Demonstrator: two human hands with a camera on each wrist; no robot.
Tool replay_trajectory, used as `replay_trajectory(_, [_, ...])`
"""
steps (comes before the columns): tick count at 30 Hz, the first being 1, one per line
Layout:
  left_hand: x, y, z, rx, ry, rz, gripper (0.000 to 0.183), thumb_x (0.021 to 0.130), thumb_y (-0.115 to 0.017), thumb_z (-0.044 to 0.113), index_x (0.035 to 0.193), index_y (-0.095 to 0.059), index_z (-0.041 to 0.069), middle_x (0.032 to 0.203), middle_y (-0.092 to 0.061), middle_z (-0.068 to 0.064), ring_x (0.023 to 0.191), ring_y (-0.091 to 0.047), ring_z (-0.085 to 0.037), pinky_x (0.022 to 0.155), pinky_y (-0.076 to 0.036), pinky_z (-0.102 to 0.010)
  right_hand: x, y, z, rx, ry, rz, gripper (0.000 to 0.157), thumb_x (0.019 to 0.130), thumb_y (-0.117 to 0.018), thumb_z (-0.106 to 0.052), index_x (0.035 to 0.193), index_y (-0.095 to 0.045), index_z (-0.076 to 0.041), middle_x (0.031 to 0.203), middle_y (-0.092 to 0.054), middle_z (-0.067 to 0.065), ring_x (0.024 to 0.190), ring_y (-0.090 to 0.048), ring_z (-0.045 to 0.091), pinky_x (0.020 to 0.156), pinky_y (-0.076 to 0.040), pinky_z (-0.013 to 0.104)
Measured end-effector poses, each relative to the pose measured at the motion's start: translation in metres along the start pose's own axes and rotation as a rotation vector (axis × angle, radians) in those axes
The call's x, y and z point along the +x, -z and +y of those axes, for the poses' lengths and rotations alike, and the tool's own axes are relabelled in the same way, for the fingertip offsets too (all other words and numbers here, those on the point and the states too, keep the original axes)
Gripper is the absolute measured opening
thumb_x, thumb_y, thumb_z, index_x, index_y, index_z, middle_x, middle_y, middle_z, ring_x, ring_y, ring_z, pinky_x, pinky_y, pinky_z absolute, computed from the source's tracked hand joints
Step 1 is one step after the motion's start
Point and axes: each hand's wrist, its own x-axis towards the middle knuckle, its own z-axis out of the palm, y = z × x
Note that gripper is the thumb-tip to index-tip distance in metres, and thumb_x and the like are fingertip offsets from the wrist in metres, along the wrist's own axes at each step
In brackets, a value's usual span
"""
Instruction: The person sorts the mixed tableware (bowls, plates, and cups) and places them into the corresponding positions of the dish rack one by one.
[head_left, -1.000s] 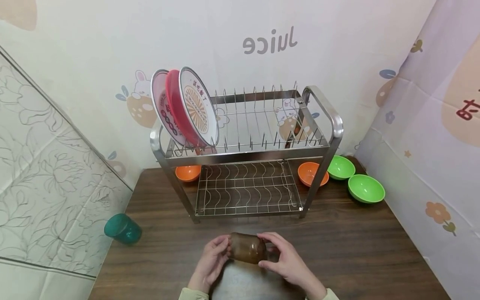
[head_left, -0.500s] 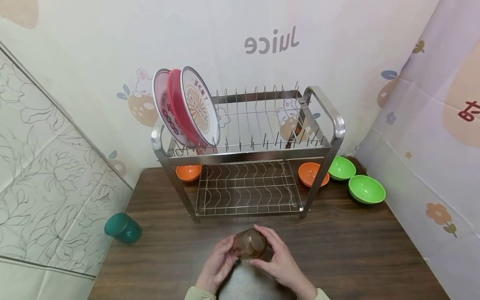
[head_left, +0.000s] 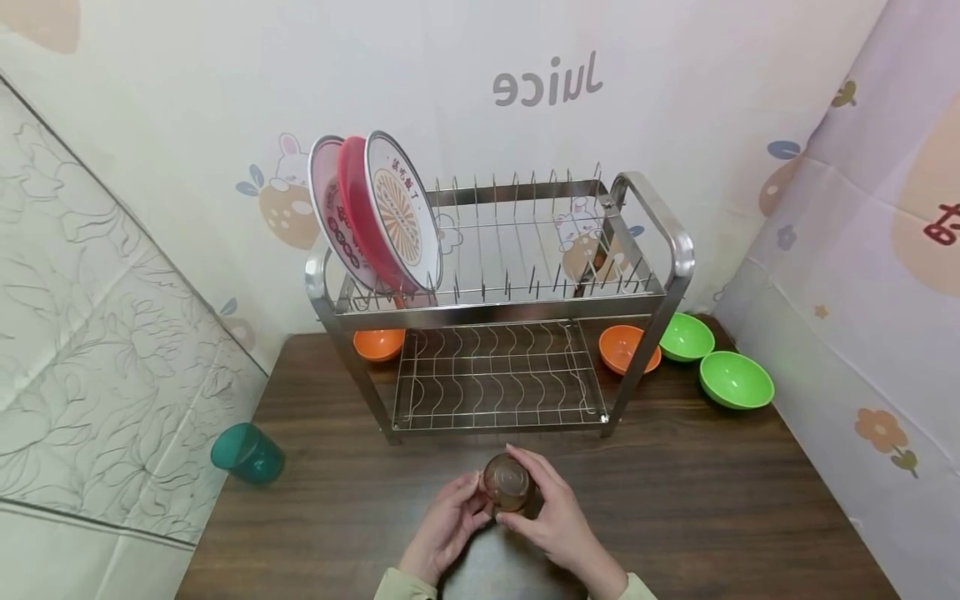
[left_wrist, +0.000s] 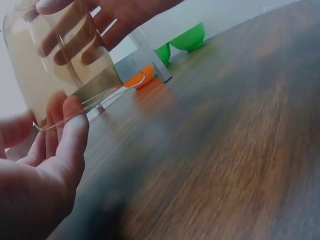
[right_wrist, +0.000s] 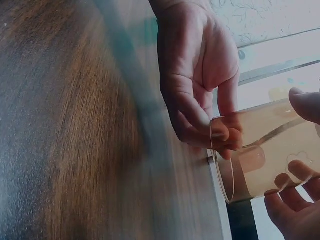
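Both hands hold a clear brown cup [head_left: 510, 483] above the table in front of the rack. Its round base faces up toward the head camera. With curled fingers and thumb, my left hand [head_left: 448, 527] grips the open rim end, as the left wrist view shows on the cup [left_wrist: 27, 75]. My right hand [head_left: 557, 518] spans the base end between thumb and fingers. In the right wrist view the left fingertips [right_wrist: 231, 137] show at the rim of the cup, partly seen through its wall.
A two-tier metal dish rack [head_left: 495, 315] stands behind the hands, with plates [head_left: 405, 217] upright at its upper left. Orange bowls [head_left: 621, 348] [head_left: 379, 344] sit behind its legs, green bowls [head_left: 737, 380] farther right. A teal cup [head_left: 258, 457] lies tilted at the table's left.
The brown cup has turned from lying sideways to having its base toward the head camera. My left hand has shifted right; my right hand has moved slightly up and left.
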Motion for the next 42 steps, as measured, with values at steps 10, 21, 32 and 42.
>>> replay_trajectory(10, [0.0, 0.001, 0.0, 0.149, 0.019, 0.11, 0.015, 0.102, -0.056, 0.028, 0.101, -0.062, 0.014, 0.096, -0.069, 0.001, 0.09, -0.065, -0.012, 0.081, -0.053, -0.031, 0.006, 0.003, -0.002, 0.005, -0.071, -0.011, 0.095, 0.067, -0.093, -0.008, 0.147, -0.046, -0.026, 0.14, -0.054, -0.003, 0.121, -0.056, 0.018, 0.092, -0.05, 0.035])
replay_trajectory(21, [-0.009, 0.023, 0.023, 0.352, -0.082, 0.252, 0.027, 0.101, -0.056, 0.023, 0.112, -0.059, -0.001, 0.09, -0.069, -0.004, 0.08, -0.066, -0.015, 0.073, -0.051, -0.027, 0.023, 0.023, -0.013, -0.063, -0.034, 0.061, 0.087, 0.064, -0.093, -0.002, 0.141, -0.051, -0.006, 0.126, -0.061, 0.009, 0.109, -0.061, 0.024, 0.086, -0.052, 0.031])
replay_trajectory(32, [-0.025, 0.05, 0.057, 0.6, -0.203, 0.452, 0.027, 0.102, -0.055, 0.017, 0.11, -0.058, -0.009, 0.085, -0.067, -0.008, 0.076, -0.065, -0.017, 0.071, -0.052, -0.031, 0.031, 0.044, 0.006, -0.081, -0.088, 0.081, 0.087, 0.069, -0.092, -0.01, 0.145, -0.049, -0.014, 0.131, -0.058, 0.005, 0.109, -0.059, 0.019, 0.087, -0.048, 0.024])
replay_trajectory(42, [-0.039, 0.066, 0.079, 0.663, -0.241, 0.566, 0.027, 0.103, -0.053, 0.013, 0.11, -0.057, -0.012, 0.087, -0.068, -0.012, 0.078, -0.066, -0.021, 0.074, -0.053, -0.034, 0.061, 0.067, 0.023, -0.106, -0.118, 0.076, 0.086, 0.074, -0.09, -0.019, 0.148, -0.045, -0.02, 0.133, -0.056, 0.008, 0.108, -0.057, 0.018, 0.084, -0.05, 0.035])
